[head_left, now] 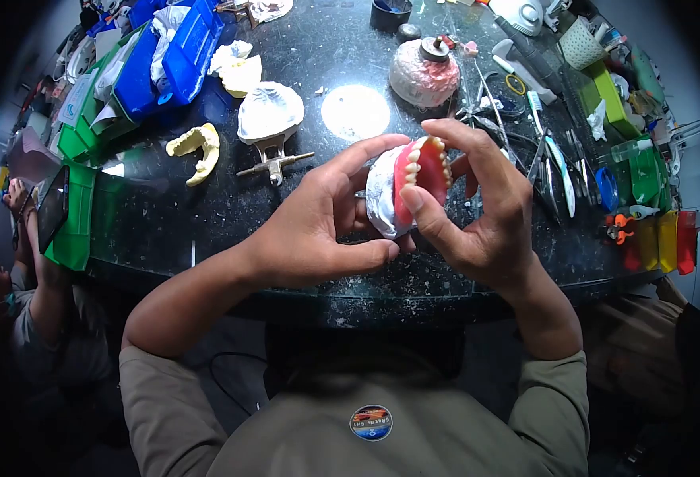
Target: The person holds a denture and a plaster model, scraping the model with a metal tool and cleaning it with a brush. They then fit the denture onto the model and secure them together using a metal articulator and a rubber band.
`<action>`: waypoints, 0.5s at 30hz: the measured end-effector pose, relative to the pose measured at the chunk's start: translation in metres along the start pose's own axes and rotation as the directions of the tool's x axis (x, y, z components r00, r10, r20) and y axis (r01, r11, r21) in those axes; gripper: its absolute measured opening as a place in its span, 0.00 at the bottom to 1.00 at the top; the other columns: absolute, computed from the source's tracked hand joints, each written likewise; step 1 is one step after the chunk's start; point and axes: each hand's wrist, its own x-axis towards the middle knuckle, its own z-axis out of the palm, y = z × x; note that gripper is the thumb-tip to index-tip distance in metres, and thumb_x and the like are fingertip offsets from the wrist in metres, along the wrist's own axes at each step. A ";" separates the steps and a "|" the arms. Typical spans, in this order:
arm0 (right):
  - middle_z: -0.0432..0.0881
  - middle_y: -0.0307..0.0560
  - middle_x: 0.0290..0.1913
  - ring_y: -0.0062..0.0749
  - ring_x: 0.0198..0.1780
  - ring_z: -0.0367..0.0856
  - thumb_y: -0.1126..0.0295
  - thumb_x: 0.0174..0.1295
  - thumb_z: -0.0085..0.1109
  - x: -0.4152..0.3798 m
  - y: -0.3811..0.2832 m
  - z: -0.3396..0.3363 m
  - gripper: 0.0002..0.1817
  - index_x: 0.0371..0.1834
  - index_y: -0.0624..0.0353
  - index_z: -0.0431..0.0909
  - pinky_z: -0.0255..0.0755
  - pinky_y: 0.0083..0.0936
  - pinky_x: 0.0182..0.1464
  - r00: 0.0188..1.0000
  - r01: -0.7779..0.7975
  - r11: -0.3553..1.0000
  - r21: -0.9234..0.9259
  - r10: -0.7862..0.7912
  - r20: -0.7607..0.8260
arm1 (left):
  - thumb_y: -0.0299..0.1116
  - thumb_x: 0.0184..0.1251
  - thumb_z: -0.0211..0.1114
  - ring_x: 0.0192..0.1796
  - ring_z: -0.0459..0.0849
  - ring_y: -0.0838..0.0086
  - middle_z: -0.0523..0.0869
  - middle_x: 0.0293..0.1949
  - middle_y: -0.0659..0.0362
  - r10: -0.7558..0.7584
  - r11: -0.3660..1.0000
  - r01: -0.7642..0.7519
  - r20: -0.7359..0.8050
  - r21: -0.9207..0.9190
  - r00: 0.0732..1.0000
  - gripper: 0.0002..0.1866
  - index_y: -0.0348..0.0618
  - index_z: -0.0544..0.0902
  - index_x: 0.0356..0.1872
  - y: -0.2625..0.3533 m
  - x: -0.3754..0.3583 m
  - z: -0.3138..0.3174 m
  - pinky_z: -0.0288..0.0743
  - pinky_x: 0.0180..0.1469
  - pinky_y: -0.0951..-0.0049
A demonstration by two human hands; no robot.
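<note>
A pink denture with a row of teeth (413, 176) sits against a white plaster model (381, 194), both tilted on edge above the dark table. My left hand (316, 215) is wrapped round the plaster side, its thumb along the lower edge and some fingers hidden behind. On the other side, my right hand (482, 208) grips the denture, thumb on the near teeth and index finger at the far end. Beyond my left hand lies a white plaster cast (270, 111) on a metal articulator frame (276, 165).
A yellowish U-shaped piece (196, 153) lies left, near blue bins (184, 56) and a green bin (74, 219). A pink-stained plaster block (423, 73) stands at the back. Tools and a toothbrush (557, 163) lie right. Another person's hand (16, 195) shows far left.
</note>
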 end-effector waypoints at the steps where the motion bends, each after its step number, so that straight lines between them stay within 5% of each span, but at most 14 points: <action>1: 0.82 0.52 0.48 0.25 0.30 0.79 0.66 0.54 0.68 0.000 -0.001 0.000 0.26 0.55 0.63 0.75 0.70 0.19 0.29 1.000 0.000 1.000 -0.004 0.000 -0.001 | 0.16 0.57 0.63 0.49 0.82 0.72 0.74 0.55 0.51 0.001 1.000 -0.001 0.000 0.001 1.000 0.43 0.36 0.50 0.72 0.000 0.000 0.000 0.79 0.53 0.72; 6: 0.82 0.52 0.47 0.25 0.30 0.79 0.66 0.54 0.68 0.000 -0.002 0.001 0.25 0.55 0.63 0.75 0.70 0.19 0.29 1.000 -0.002 1.000 -0.004 0.002 -0.005 | 0.16 0.56 0.65 0.60 0.75 0.72 0.69 0.62 0.51 -0.027 1.000 0.026 -0.002 -0.008 1.000 0.45 0.36 0.49 0.73 -0.001 0.000 -0.002 0.76 0.59 0.70; 15: 0.82 0.52 0.47 0.26 0.30 0.80 0.67 0.54 0.68 0.000 -0.001 0.001 0.25 0.55 0.63 0.74 0.70 0.20 0.28 1.000 -0.005 1.000 0.006 0.005 -0.003 | 0.17 0.56 0.66 0.62 0.73 0.73 0.69 0.63 0.51 -0.003 1.000 0.003 0.002 0.017 1.000 0.45 0.36 0.50 0.73 -0.001 0.000 -0.002 0.74 0.60 0.71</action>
